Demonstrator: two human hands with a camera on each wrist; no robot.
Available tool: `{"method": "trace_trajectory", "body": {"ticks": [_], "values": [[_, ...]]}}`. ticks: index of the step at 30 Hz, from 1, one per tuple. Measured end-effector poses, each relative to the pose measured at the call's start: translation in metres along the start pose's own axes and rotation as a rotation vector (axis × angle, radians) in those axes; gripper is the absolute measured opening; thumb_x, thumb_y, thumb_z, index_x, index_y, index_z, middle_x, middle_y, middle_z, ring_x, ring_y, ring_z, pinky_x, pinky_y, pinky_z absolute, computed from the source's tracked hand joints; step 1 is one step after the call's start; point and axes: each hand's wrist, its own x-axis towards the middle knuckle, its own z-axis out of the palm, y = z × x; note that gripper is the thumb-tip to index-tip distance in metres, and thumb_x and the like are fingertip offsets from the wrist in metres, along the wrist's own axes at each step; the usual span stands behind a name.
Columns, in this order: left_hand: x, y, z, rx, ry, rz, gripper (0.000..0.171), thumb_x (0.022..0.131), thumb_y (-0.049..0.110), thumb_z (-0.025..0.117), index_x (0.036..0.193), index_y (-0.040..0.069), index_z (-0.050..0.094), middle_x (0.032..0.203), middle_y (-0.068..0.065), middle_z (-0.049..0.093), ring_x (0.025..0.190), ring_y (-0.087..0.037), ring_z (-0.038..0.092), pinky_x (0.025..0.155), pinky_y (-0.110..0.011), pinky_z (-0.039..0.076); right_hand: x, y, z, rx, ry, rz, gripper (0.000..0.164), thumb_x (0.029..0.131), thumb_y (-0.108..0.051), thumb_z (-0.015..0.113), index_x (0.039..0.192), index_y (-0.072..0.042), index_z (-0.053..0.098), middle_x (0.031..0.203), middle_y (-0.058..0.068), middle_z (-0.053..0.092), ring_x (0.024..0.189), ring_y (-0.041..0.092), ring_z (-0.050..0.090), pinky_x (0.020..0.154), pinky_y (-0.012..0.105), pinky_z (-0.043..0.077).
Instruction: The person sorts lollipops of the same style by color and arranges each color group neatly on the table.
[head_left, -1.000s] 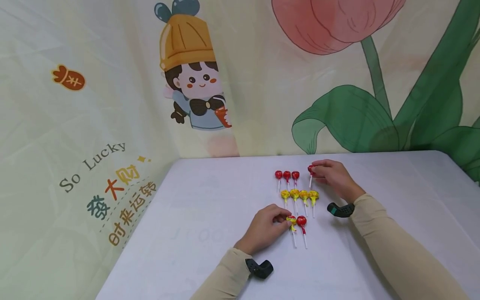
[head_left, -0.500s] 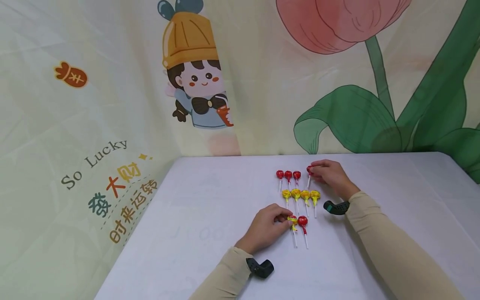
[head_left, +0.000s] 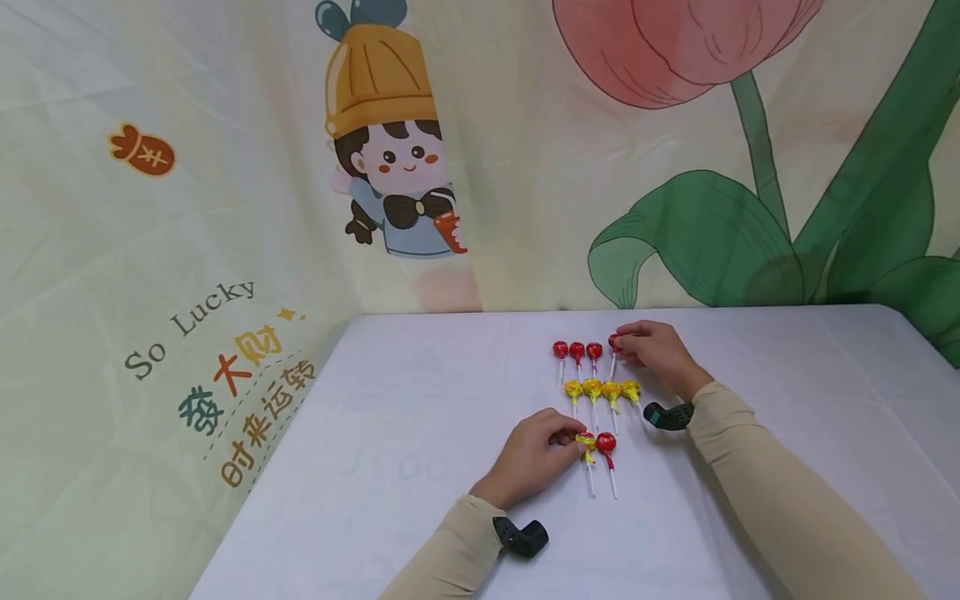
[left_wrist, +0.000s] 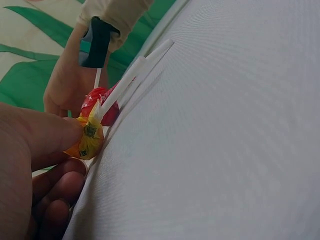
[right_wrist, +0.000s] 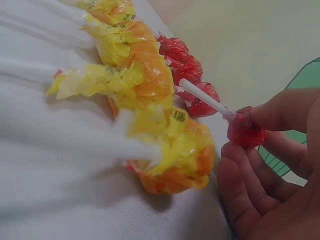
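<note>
My right hand [head_left: 660, 350] pinches a red lollipop [right_wrist: 245, 129] by its wrapped head at the right end of the back row, its white stick pointing toward me. Left of it lie several red lollipops [head_left: 577, 350] side by side. A row of yellow lollipops [head_left: 592, 389] lies just in front of them. Nearer to me, my left hand [head_left: 528, 458] pinches the head of a yellow lollipop [left_wrist: 89, 140] between thumb and fingers. Close on its right lies another red lollipop [head_left: 606, 443], partly hidden behind the yellow one in the left wrist view.
All the lollipops are on a table with a white cloth [head_left: 375, 467]. A printed fabric backdrop [head_left: 517, 167] with a cartoon child and a large flower stands right behind the table's far edge. Each wrist wears a black band [head_left: 520, 537].
My right hand has moved slightly left with the red lollipop, bringing it closer to the other red ones. My left hand stays in place on the yellow lollipop.
</note>
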Motion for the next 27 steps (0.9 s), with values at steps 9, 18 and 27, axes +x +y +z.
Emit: {"method": "trace_trajectory", "body": {"ticks": [9,18,27], "values": [[0.0008,0.0003,-0.0012,-0.008,-0.008,-0.015,0.02,0.094,0.021,0.07,0.114,0.018,0.073,0.097,0.015,0.061,0.087,-0.001,0.055,0.078,-0.021,0.049,-0.0002,-0.0016,-0.0053,-0.061,-0.06,0.012,0.042,0.1,-0.028,0.062,0.134,-0.004,0.055,0.128,0.016,0.061,0.111,0.03,0.06,0.1,0.04,0.049],[0.0006,-0.0018,-0.0006,-0.007,-0.013,-0.018,0.02,0.094,0.022,0.07,0.114,0.019,0.073,0.096,0.016,0.06,0.087,-0.001,0.055,0.078,-0.021,0.048,-0.0003,-0.0033,-0.006,-0.076,-0.074,0.015,0.042,0.101,-0.028,0.062,0.134,-0.003,0.055,0.127,0.016,0.062,0.11,0.029,0.061,0.098,0.038,0.05],[-0.0005,-0.0011,-0.0016,-0.007,-0.024,-0.038,0.021,0.095,0.024,0.07,0.115,0.02,0.073,0.097,0.016,0.06,0.087,-0.001,0.055,0.078,-0.021,0.049,0.0005,-0.0078,-0.0101,-0.136,-0.121,0.009,0.039,0.102,-0.026,0.06,0.132,-0.002,0.057,0.125,0.016,0.063,0.107,0.029,0.061,0.096,0.036,0.051]]}}
